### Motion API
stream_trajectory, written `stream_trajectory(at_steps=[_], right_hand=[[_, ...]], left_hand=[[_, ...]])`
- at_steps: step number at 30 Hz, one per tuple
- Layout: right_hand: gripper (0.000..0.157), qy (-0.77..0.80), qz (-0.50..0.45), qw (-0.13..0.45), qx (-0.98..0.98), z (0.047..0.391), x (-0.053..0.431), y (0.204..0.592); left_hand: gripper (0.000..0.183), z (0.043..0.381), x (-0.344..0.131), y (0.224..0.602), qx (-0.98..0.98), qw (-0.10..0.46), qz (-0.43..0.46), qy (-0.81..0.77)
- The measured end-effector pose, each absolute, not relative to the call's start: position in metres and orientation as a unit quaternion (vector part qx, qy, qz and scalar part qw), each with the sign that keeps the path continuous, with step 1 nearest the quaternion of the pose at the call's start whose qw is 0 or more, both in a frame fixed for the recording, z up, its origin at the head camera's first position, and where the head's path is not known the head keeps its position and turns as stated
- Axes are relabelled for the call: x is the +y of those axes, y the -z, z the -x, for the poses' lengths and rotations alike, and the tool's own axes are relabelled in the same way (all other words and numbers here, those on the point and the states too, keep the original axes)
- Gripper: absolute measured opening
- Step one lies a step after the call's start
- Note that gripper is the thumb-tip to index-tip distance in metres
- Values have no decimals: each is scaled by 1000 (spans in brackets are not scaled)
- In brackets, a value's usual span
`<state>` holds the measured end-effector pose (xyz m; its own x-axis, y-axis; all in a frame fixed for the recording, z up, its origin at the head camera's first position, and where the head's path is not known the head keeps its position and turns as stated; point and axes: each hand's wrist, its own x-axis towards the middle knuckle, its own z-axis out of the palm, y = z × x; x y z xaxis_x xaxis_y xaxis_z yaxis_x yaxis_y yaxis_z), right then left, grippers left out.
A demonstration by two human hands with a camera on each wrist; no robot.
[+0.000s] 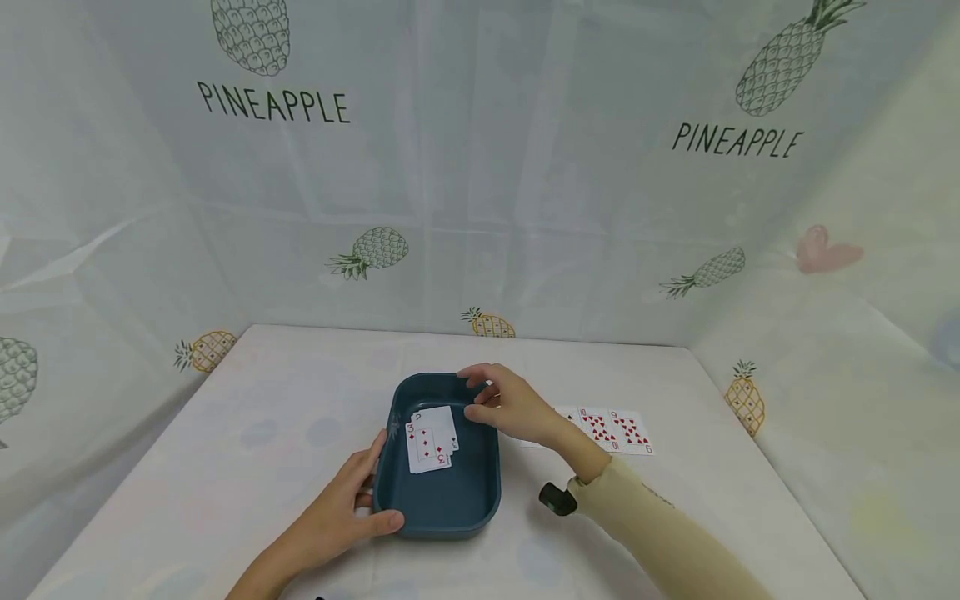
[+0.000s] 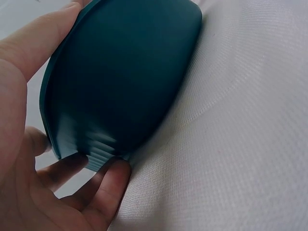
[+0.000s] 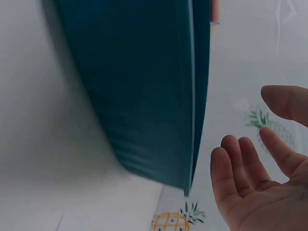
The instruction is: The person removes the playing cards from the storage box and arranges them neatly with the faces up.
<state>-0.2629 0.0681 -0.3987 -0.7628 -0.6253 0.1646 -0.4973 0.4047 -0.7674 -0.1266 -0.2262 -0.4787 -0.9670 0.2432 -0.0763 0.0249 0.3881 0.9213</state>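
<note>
A dark blue-green rectangular tray (image 1: 468,493) sits on the table in the head view. Inside it is a small overlapping pile of playing cards (image 1: 430,446), face up, a three of diamonds on top. My left hand (image 1: 345,504) holds the tray at its left side, thumb on the near corner and fingers along the outer wall; the left wrist view shows fingertips (image 2: 113,185) low against that wall. Above the tray's far right rim hovers my right hand (image 1: 513,404), fingers loosely bent and holding nothing. The right wrist view shows its fingers (image 3: 222,175) apart from the tray wall.
Right of the tray, a row of face-up playing cards (image 1: 630,432) with red hearts lies on the white tablecloth (image 1: 300,392), partly hidden by the right forearm. A black wrist device (image 1: 558,499) sticks out from the right sleeve. Pineapple-printed sheets (image 1: 480,183) enclose the table.
</note>
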Motion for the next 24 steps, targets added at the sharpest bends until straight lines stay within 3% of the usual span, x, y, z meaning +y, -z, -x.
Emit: stream_trajectory(at_steps=[14,24], right_hand=[[55,364,408,75,834,261,29,429],[58,248,382,40,889,257,11,444]], left_hand=[[105,126,-227,477,820,107,-93,-555],[105,126,-228,477,822,108,-94,-551]])
